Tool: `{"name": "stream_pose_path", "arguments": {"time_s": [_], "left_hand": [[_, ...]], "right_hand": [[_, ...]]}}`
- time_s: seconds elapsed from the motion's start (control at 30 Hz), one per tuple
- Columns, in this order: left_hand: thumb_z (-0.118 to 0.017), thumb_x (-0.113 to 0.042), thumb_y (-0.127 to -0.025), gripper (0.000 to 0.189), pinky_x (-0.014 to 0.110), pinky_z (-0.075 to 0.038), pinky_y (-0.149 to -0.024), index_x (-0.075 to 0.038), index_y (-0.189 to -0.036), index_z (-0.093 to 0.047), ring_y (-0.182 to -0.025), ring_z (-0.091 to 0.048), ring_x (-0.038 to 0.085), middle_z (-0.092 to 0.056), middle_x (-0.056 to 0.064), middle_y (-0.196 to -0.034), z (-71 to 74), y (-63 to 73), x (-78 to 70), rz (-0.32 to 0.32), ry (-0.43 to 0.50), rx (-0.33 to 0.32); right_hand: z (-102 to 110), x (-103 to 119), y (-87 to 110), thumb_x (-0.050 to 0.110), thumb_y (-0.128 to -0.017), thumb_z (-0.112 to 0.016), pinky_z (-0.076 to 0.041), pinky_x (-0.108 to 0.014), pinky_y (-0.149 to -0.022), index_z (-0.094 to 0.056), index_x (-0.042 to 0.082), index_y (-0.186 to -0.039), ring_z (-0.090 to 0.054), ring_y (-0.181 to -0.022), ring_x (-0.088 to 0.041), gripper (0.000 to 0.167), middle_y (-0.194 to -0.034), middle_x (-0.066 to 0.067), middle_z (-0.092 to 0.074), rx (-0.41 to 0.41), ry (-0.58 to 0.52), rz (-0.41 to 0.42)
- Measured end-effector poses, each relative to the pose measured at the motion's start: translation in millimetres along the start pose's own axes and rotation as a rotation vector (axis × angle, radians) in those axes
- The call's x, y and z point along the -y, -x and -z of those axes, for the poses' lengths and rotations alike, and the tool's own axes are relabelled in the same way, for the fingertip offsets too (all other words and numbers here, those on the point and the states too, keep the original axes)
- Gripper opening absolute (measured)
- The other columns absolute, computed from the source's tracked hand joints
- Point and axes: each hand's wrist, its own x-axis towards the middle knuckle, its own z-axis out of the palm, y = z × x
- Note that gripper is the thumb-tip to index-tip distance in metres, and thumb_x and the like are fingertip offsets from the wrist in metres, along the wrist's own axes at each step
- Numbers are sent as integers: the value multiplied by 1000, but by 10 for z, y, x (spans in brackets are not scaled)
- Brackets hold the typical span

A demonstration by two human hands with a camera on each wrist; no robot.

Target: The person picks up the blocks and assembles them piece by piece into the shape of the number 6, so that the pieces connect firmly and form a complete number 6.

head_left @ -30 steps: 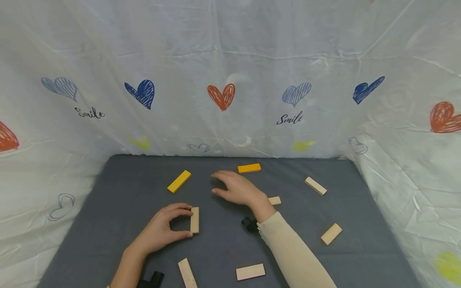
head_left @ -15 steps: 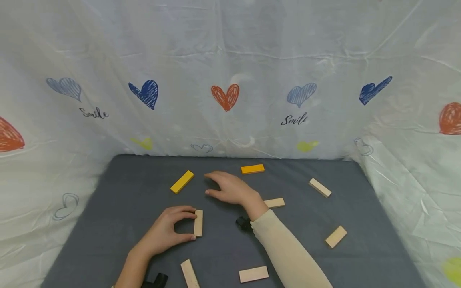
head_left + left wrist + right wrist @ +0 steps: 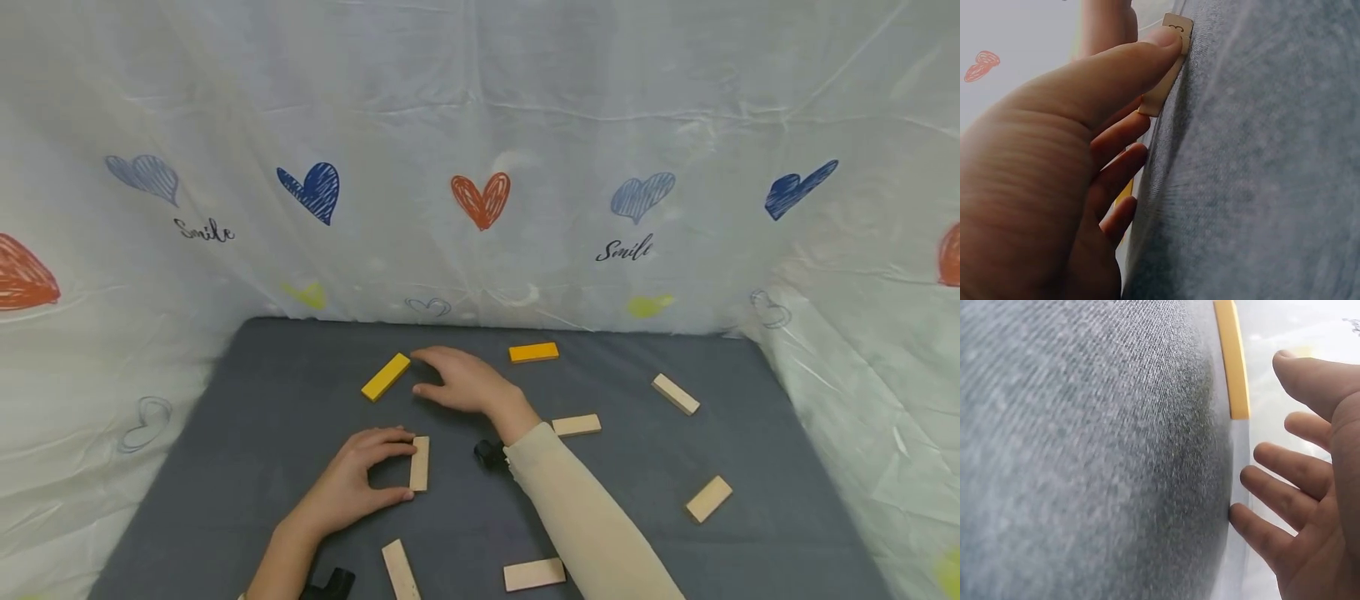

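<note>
My left hand (image 3: pixel 351 482) pinches a plain wooden block (image 3: pixel 420 465) by its two ends, thumb at the near end and fingers at the far end. In the left wrist view that block (image 3: pixel 1159 97) lies on the grey cloth, with a dark mark partly under the thumb. Farther back, my right hand (image 3: pixel 467 380) reaches leftward with fingers spread and nothing between them. Its fingertips are close to a yellow block (image 3: pixel 386 377) lying at a slant. From the right wrist, a gap shows between the fingers and the yellow block (image 3: pixel 1234 369).
An orange-yellow block (image 3: pixel 534 352) lies behind my right forearm. More plain blocks are scattered on the grey cloth (image 3: pixel 615 483): one (image 3: pixel 577 425) beside the right wrist, others right and in front, including a block (image 3: pixel 534 574) touching the sleeve's outline. A printed white curtain (image 3: pixel 390 250) surrounds the table.
My right hand has moved left, closing in on the slanted yellow block. The left hand keeps its hold on the plain block. The head view has shifted slightly.
</note>
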Motion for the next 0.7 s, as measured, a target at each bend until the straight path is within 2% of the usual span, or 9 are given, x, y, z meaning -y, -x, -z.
{"name": "stream_pose_path", "arguments": {"time_s": [0.37,0.7], "left_hand": [[-95,-49,-83,62,65,-32,-124,-32,-139,-75,-148,-50,35,-61,-9,-155,-31,22,25,29,69,-7],[-97,-45,-82,62,70,-38,-117,-32,-138,-76,-146,-51,35,-61,-10,-155,-72,26,38,-12,59,-44]], "right_hand": [[-36,104,-188,41,-111,-67,-42,-39,-124,-49,18,-166,-48,-153,-19,62,-167,-1,-50,33,46,33],[-122,121,-333,32,-113,-66,-41,-39,-125,-47,21,-167,-42,-157,-21,58,-173,-4,-41,44,134,70]]}}
